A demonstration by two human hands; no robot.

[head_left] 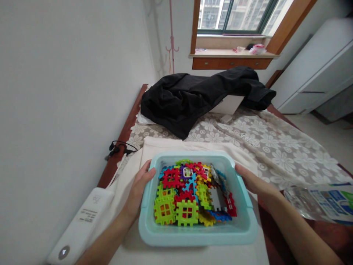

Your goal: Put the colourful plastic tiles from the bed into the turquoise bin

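A light blue plastic basin [198, 239] is in front of me, full of colourful interlocking building blocks [187, 211]. Green, red, yellow, blue and grey pieces lie jumbled in it, some shaped like little windows and some like gears. My left hand [139, 187] grips the basin's left side, thumb over the rim. On the opposite side my right hand [250, 180] holds the rim near the far right corner, its fingers mostly hidden behind the wall. Beneath the basin is a white cloth [165, 145].
A white power strip-like device [82, 221] lies at the left by the wall, near black cables [118, 147]. A black garment [193, 95] covers part of a white box [227, 105] farther back. A clear plastic bottle [317, 200] lies at the right on the patterned tablecloth's [284, 154] side.
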